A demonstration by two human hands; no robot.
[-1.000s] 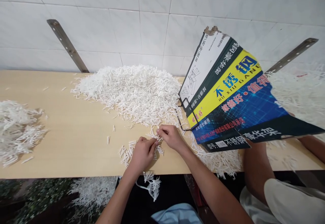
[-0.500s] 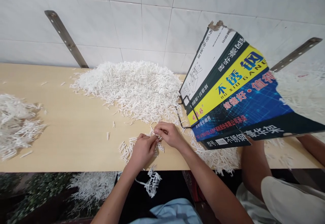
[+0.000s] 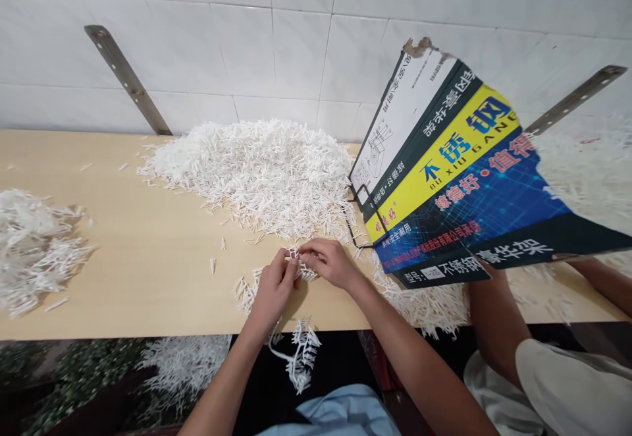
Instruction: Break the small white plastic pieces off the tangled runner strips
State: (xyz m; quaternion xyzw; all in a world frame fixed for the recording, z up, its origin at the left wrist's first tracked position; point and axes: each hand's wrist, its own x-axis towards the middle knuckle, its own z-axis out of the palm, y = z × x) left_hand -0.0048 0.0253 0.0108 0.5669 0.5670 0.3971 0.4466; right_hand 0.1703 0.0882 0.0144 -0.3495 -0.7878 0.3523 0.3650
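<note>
My left hand (image 3: 276,282) pinches a white branched strand, apparently plastic, whose loose end (image 3: 303,355) dangles below the table edge. My right hand (image 3: 329,262) is beside it, thumb and forefinger closed at the strand's upper part, where small white prongs (image 3: 293,252) stick out. Exactly what lies between the right fingertips is hard to make out. Under and around both hands is a small scatter of white bits (image 3: 245,293). Just beyond them rises a large heap of short white sticks (image 3: 261,169).
A printed cardboard panel (image 3: 444,179) stands at right, a black wire frame (image 3: 353,222) at its base. Another person's arm (image 3: 498,317) is behind it. More white strands pile at left (image 3: 37,245) and below the table (image 3: 187,363). Metal brackets (image 3: 128,80) are on the tiled wall.
My left hand has turned more upright, its fingertips moving up slightly. The right hand stays close by. The dangling strand has swung a little lower and to the right.
</note>
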